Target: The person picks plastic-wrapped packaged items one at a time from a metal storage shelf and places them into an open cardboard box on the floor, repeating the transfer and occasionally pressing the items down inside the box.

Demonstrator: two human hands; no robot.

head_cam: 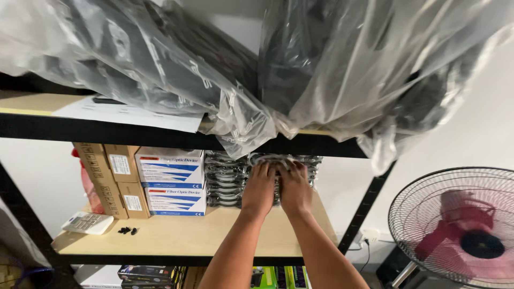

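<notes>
In the head view we look down on a wooden shelf (182,235) in a black metal rack, and we take this shelf as our landmark. Toward its back right stand stacks of flat packets in clear plastic (227,179), dark inside and piled in two columns. Our left hand (259,188) and right hand (295,188) lie side by side, thumbs almost touching, both pressed flat against the front of the right-hand column. The fingers reach up onto the topmost packet (273,159); they seem to curl over its edge, but the fingertips blend into the shiny wrap, so we cannot tell whether they truly grip it or only rest there.

Left of the stacks on the same shelf sit two white and blue boxes (172,182), one on the other, and left of these a group of brown cartons (115,179) with white labels. At the shelf's front left corner lies a white remote control (87,222), and just beside it a few small black bits (127,230).

Above the shelf, the next board carries large clear plastic bags (332,69) filled with dark goods, which hang over its edge. Right of the shelf, lower down, stands a black-caged fan (460,225) with pink blades.
</notes>
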